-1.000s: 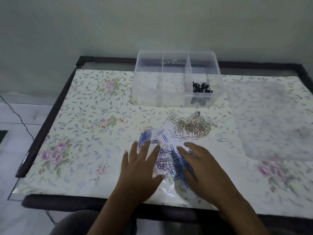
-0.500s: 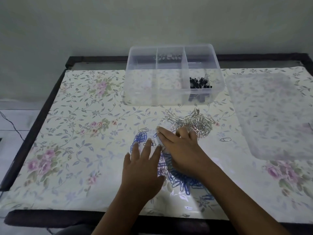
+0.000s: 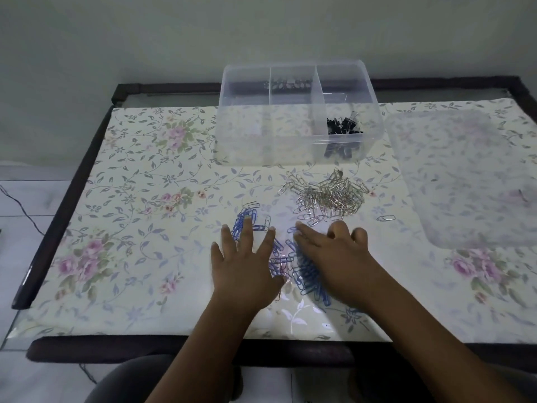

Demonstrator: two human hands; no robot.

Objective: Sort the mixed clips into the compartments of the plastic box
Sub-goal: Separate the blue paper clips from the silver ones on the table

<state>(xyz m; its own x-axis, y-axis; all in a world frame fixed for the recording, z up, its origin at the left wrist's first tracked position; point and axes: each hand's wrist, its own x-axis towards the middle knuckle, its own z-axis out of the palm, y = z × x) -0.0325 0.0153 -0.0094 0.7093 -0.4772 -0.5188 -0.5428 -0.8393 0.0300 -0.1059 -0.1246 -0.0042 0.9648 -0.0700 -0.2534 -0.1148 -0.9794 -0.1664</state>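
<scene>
We found the matt-edged table (image 3: 62, 216) under a glossy floral sheet (image 3: 139, 257) that threw back the light. The plastic box (image 3: 250, 146) was clear and smooth, the lid (image 3: 465, 175) frosted. The silver clips (image 3: 325, 196) gleamed as bare metal, and the blue clips (image 3: 309, 276) wore a coloured coating.

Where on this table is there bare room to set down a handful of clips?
Bare cloth lies left of the plastic box and left hand, out to the table edge, and in the near right corner, in front of the lid. The middle is crowded: blue clips, silver clips, right hand.
</scene>
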